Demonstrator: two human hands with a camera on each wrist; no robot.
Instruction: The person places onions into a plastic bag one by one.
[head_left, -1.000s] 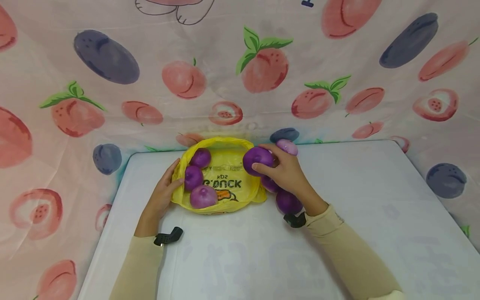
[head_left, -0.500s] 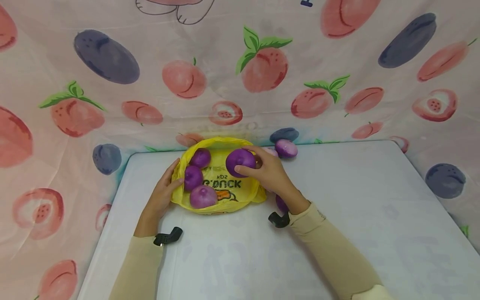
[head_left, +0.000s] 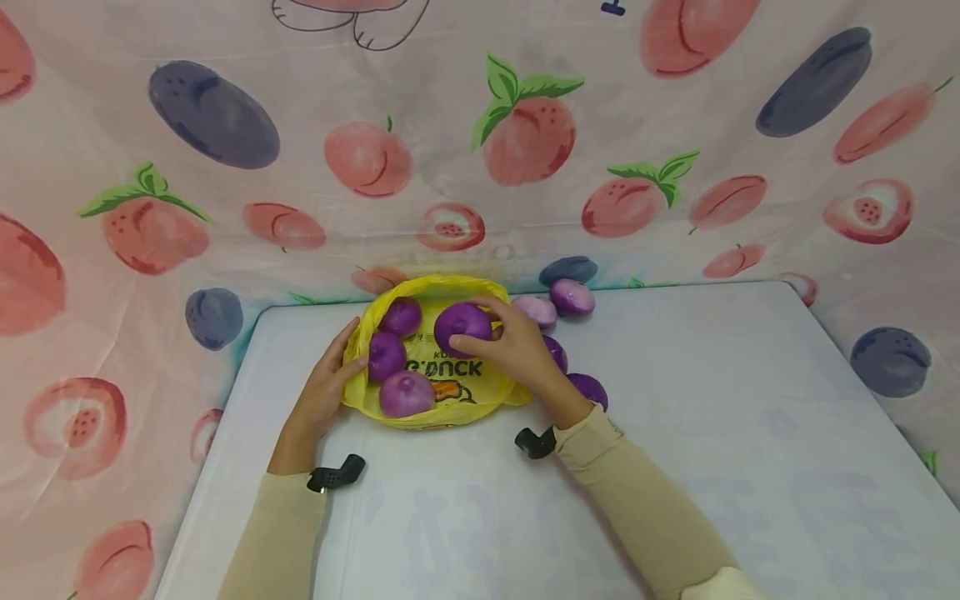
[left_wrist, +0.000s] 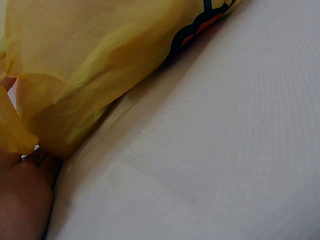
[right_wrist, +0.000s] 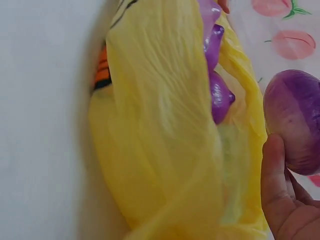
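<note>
A yellow plastic bag (head_left: 491, 387) with printed letters lies on the white table, its mouth toward me. My left hand (head_left: 322, 387) pinches its left rim, thumb inside the edge, fingers behind the plastic. Over the bag's mouth, my right hand (head_left: 521, 346) grips a purple onion (head_left: 457, 325) between thumb and fingers. Three more onions sit inside along the left: a dark top one (head_left: 402, 316), a dark middle one (head_left: 386, 357) and a paler lower one (head_left: 407, 393). In the right wrist view, the held onion (right_wrist: 295, 115) is partly pale, beside the bag's far rim.
Several onions lie on the table right of the bag, including a pale-topped one (head_left: 572, 297) at the back and a dark one (head_left: 588, 390) behind my right wrist. A fruit-printed cloth (head_left: 450, 183) hangs behind the white table (head_left: 712, 400).
My right hand has carried the held onion leftward, from the bag's right rim to over its mouth. The onions on the right show more now. My left hand has stayed put.
</note>
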